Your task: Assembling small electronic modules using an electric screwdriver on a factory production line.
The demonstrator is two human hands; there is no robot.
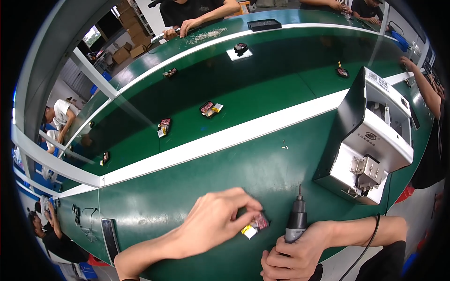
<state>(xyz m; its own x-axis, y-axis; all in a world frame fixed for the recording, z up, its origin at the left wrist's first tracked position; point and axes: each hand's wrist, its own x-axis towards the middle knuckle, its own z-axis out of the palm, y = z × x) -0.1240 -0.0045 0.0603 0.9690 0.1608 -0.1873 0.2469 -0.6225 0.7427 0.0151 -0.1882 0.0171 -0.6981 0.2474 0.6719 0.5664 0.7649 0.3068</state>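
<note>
Below, two hands: left (213, 213) pinched on one module (261, 222), right (291, 257) tight round one screwdriver (297, 219).

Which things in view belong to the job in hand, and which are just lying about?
In the job:
- powered screwdriver, in the right hand
- small red unit with a yellow-and-white part, at the left hand
- white-and-black machine, probably; untouched

Lying about, apparently:
- phone
- tiny white bits
</note>
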